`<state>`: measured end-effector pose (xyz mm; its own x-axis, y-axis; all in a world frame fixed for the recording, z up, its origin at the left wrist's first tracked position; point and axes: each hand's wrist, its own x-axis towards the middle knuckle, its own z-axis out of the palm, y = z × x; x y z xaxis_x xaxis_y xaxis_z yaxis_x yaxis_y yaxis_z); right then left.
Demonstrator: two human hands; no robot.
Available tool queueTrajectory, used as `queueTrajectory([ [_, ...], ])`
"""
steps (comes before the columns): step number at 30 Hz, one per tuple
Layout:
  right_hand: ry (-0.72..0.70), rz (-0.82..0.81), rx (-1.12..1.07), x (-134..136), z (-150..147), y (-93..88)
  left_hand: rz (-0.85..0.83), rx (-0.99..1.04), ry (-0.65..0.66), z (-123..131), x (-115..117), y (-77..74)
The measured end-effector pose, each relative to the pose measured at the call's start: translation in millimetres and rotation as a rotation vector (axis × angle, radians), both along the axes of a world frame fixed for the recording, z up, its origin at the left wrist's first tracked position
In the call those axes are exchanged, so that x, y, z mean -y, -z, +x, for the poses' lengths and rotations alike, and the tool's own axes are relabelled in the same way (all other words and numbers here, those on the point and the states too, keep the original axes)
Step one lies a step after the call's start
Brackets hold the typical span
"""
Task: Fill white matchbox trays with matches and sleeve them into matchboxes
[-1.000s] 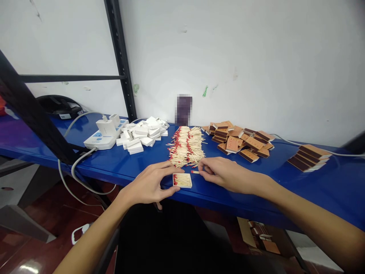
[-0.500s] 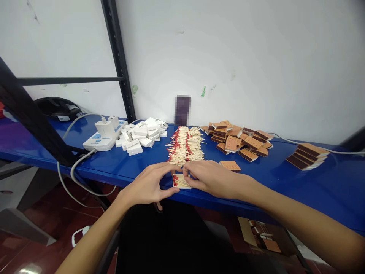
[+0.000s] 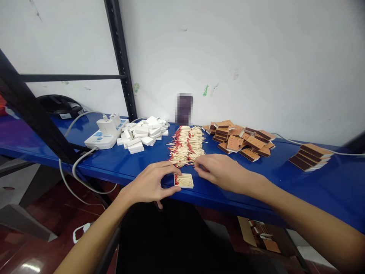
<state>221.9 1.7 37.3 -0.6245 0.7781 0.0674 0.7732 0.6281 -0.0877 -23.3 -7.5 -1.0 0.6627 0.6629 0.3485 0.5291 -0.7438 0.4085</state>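
Note:
My left hand (image 3: 155,182) grips a small white matchbox tray (image 3: 191,186) by its left end, thumb on the near side and fingers on the far side. Red-tipped matches (image 3: 184,180) lie in the tray, heads to the left. To the right of the tray and just above it, my right hand (image 3: 218,171) has its fingertips pinched together. A red match head shows at those fingertips; most of that match is hidden by the fingers. Beyond both hands spreads a large heap of loose matches (image 3: 186,146) in rows.
White trays (image 3: 142,132) are piled at the left, beside a power strip (image 3: 104,140) with cables. Brown matchbox sleeves (image 3: 242,140) lie heaped right of the matches. Stacked matchboxes (image 3: 309,156) stand farther right. A black shelf post (image 3: 121,57) rises at the left of the blue shelf (image 3: 273,179).
My right hand has moved from over the tray to its right, uncovering the matches inside. My left hand keeps its hold on the tray. The view has shifted slightly.

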Motion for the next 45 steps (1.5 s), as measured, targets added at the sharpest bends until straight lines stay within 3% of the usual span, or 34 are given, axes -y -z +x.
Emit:
queueTrajectory([
  [7,0.07,0.024,0.072,-18,18,15.1,0.002,0.008,0.012,0,0,0.2],
  [13,0.093,-0.056,0.087,-19,18,11.2,0.006,0.014,-0.003,0,1,-0.5],
  [24,-0.083,-0.162,-0.161,8,-22,0.4,-0.008,0.018,-0.042,0,1,0.7],
  [32,0.13,-0.002,0.008,-14,1,9.1,-0.003,-0.004,-0.009,-1,-1,2.8],
  [37,0.107,-0.011,0.036,-23,11,18.5,0.002,-0.009,-0.016,-2,0,3.5],
  [45,0.092,-0.116,-0.042,-17,6,5.4,0.013,-0.024,-0.039,-1,1,1.6],
])
